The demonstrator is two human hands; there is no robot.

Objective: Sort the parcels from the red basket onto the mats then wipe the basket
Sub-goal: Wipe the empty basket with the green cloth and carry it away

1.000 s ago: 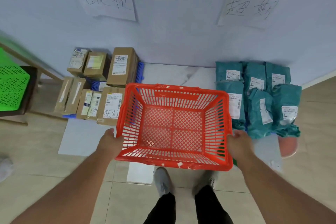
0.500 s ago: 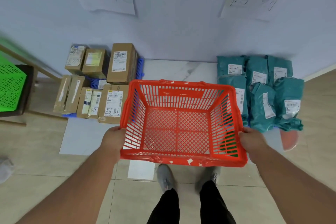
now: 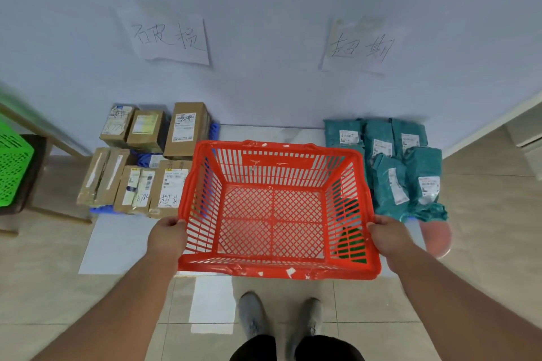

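Red lattice basket (image 3: 275,268), brown boxes (image 3: 187,129), teal bags (image 3: 390,187)

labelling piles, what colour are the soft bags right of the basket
Teal bags with white labels, seen in the head view.

left wall sheet (image 3: 170,38) "破损", right wall sheet (image 3: 359,48) "超期"

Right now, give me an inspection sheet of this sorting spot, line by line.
Surface: tiled floor, pale sheets laid on it.
Job's things: red basket empty, held off the floor; cardboard boxes grouped left, teal bags grouped right.
Clutter: white flecks on the basket rim; pink round object.
Hands: left hand and right hand grip the basket's sides.
Cables: nothing seen.
Surroundings: wall with two handwritten signs; green crate.
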